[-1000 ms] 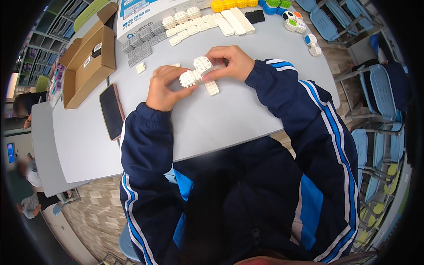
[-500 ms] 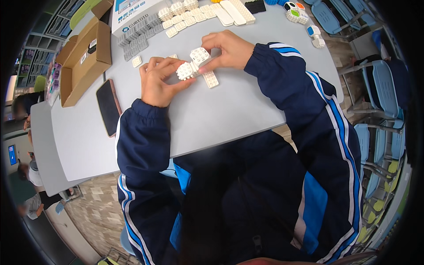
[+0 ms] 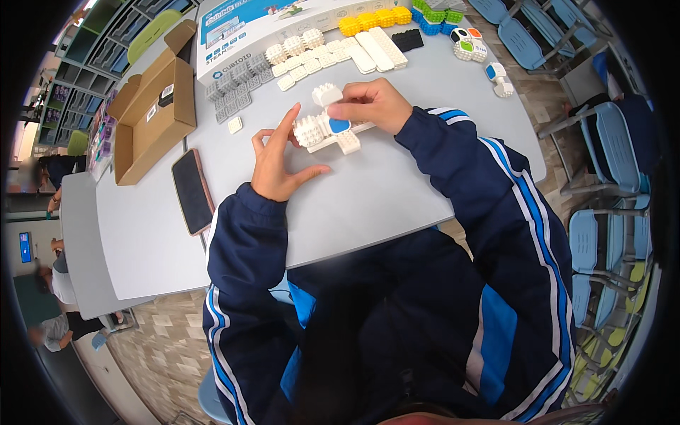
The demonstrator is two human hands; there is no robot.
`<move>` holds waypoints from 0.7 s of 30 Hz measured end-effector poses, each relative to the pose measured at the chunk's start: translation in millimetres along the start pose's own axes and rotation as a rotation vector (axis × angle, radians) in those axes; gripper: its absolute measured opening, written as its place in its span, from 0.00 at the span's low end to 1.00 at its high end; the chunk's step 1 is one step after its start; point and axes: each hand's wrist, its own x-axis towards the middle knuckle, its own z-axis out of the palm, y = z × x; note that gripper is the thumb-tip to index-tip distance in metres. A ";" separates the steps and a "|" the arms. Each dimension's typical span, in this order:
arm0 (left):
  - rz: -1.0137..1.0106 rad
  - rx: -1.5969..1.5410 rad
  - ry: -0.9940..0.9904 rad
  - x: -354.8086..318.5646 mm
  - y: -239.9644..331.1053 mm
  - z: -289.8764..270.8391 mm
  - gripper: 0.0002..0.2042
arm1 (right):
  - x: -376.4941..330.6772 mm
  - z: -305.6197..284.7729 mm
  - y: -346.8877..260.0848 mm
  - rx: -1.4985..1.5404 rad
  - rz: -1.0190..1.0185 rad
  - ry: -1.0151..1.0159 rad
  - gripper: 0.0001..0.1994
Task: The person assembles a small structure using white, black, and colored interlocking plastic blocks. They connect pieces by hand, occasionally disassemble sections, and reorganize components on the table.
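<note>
White studded building blocks [image 3: 309,132] are joined in a cluster over the table, with a blue-faced piece [image 3: 340,125] in the middle. White flat bars run below and to the side of it. My right hand [image 3: 377,105] pinches the upper white block [image 3: 326,95] between thumb and fingers; its fingertips are partly hidden. To the left of the cluster, my left hand [image 3: 278,161] is spread, thumb apart from the fingers. Its index finger is close beside the studded block, and whether they touch I cannot tell.
A phone [image 3: 191,191] lies left of my left sleeve, beside an open cardboard box [image 3: 157,106]. Along the back are a printed white box [image 3: 262,32], grey blocks [image 3: 237,88], white plates [image 3: 375,49], yellow blocks [image 3: 375,21], a black plate [image 3: 407,40] and small round-faced modules [image 3: 469,44].
My left hand has let go of the studded block and opened. The cluster has turned, so its blue face now shows. The whole view has shifted slightly.
</note>
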 end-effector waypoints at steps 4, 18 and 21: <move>0.061 0.110 0.117 -1.4 6.0 -1.3 0.38 | -3.5 7.3 -5.5 0.023 0.028 -0.011 0.17; 0.116 -0.086 0.338 -9.0 2.3 -7.2 0.28 | -21.4 25.1 -16.3 -0.297 -0.374 -0.080 0.34; 0.184 -0.039 0.302 -10.2 -1.1 -9.3 0.31 | -22.8 33.0 -18.2 -0.336 -0.467 -0.025 0.32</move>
